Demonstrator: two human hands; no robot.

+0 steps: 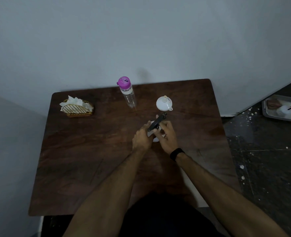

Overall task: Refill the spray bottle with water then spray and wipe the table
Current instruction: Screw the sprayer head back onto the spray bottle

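Observation:
A white spray bottle with a black trigger head stands at the middle of the dark wooden table. My left hand grips the bottle's body, which is mostly hidden. My right hand is closed on the black spray head. A clear water bottle with a purple cap stands upright at the table's far edge. A white funnel rests upside down to the right of it, just beyond my hands.
A gold wire holder with white napkins sits at the far left of the table. The wall runs right behind the table. On the speckled dark floor to the right lies a grey tray.

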